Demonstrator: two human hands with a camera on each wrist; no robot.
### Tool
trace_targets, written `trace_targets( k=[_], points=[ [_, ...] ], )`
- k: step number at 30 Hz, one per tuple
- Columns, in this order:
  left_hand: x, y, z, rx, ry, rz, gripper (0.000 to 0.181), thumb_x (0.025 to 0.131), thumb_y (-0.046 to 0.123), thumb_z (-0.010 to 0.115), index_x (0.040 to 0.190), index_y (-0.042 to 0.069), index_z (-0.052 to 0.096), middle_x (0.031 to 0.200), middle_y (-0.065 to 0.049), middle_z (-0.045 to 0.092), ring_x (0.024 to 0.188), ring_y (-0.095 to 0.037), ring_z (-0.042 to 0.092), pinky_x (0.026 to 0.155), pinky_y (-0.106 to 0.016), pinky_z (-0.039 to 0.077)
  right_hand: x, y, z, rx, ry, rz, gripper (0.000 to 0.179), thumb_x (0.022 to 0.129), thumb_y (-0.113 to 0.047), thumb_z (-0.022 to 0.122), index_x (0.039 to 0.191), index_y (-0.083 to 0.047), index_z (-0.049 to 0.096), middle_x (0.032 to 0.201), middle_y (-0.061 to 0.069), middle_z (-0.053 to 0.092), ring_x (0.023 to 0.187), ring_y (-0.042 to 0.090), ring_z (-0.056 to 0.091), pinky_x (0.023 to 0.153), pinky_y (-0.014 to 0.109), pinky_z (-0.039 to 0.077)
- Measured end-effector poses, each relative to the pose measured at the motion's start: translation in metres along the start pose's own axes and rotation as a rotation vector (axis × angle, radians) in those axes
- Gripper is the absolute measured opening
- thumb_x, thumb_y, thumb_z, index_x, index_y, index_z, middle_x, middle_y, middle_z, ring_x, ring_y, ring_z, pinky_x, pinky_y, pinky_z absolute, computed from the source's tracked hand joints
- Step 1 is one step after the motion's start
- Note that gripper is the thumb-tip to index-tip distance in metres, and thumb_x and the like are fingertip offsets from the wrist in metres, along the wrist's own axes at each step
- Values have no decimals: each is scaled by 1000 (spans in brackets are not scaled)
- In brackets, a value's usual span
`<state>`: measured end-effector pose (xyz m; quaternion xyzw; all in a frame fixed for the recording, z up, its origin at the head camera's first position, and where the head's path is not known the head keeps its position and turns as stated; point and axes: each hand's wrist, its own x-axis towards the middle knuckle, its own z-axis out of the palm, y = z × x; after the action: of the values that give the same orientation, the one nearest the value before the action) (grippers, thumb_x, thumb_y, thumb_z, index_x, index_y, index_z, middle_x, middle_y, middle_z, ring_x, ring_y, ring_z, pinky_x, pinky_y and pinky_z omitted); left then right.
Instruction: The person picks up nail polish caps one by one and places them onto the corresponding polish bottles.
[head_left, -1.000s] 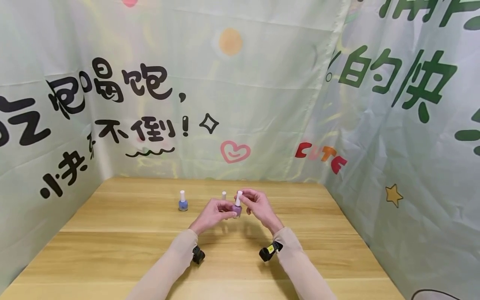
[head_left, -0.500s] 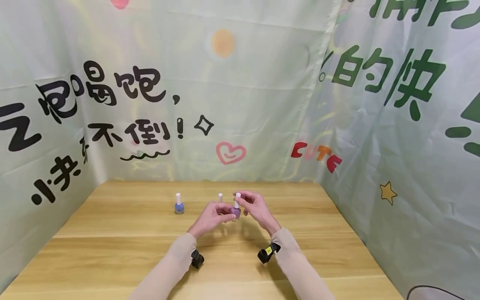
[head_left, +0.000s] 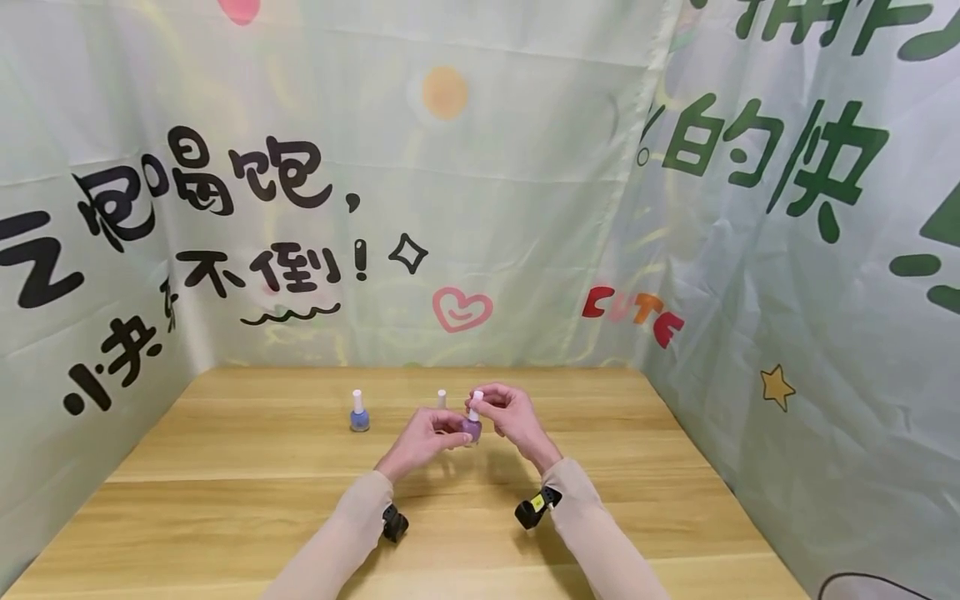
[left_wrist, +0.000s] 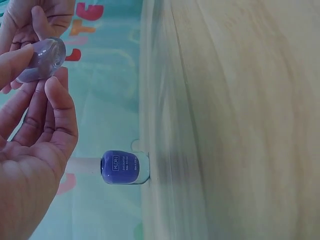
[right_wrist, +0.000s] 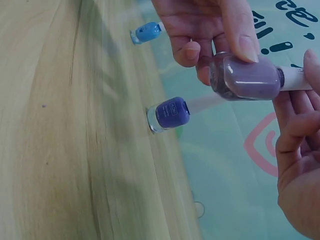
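Note:
A mauve nail polish bottle (right_wrist: 252, 77) with a white cap (right_wrist: 295, 79) is held above the table between both hands. My left hand (head_left: 420, 440) pinches its glass body between thumb and fingers. On the white cap are the thumb and fingertips of my right hand (head_left: 516, 418). The bottle stands nearly upright with the cap on top. Just behind the hands, a dark blue-violet nail polish bottle (left_wrist: 120, 167) rests upright on the table; in the head view the left hand hides most of it.
A lighter blue nail polish bottle (head_left: 359, 420) stands to the left on the wooden table (head_left: 247, 517). Printed cloth curtains (head_left: 525, 208) rise along the table's back and sides. Each wrist wears a small black camera (head_left: 395, 523).
The head view has tilted and turned slightly, shifting the scene in the picture. Both hands keep hold of the mauve bottle; the right fingers have shifted slightly at its cap.

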<state>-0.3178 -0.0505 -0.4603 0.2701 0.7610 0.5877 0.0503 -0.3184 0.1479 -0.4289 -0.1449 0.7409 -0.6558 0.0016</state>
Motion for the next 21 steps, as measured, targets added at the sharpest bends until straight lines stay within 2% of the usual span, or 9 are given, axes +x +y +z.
trace_targets(
  k=[6,10,16,18,21],
  points=[
    [1,-2,-1,2,2,6,22,88,25,75,105,11,75,95,-5,73,83,-16,65,72,-33,56,-2,-3,-4,-8,-88,-33,38,96,-25,64,128,-4,63,118,14,71,71,8,60,45,19,36],
    [0,-2,-2,6,9,-9,20,87,24,76,103,11,75,93,-5,73,83,-16,64,72,-33,56,-1,-4,-5,-29,-124,-38,37,97,-25,62,127,-3,64,118,14,71,69,7,58,44,20,34],
    [2,-1,1,-4,8,10,23,87,23,75,104,9,75,93,-6,73,82,-14,64,72,-33,56,-1,-4,-7,-17,-60,-23,31,92,-21,69,116,-2,66,102,5,75,52,6,41,43,20,28],
    [2,0,1,3,6,18,22,88,22,74,105,8,75,93,-7,73,82,-14,64,71,-31,56,-1,-3,-8,-21,-69,-17,32,93,-22,68,119,-2,66,105,6,75,51,7,40,43,20,29],
    [0,-1,1,7,14,13,21,88,21,74,104,8,75,94,-7,73,82,-15,64,70,-30,55,-2,-2,-8,-39,-132,-20,36,97,-27,62,126,-6,64,116,8,72,55,8,44,44,20,32]
  ],
)
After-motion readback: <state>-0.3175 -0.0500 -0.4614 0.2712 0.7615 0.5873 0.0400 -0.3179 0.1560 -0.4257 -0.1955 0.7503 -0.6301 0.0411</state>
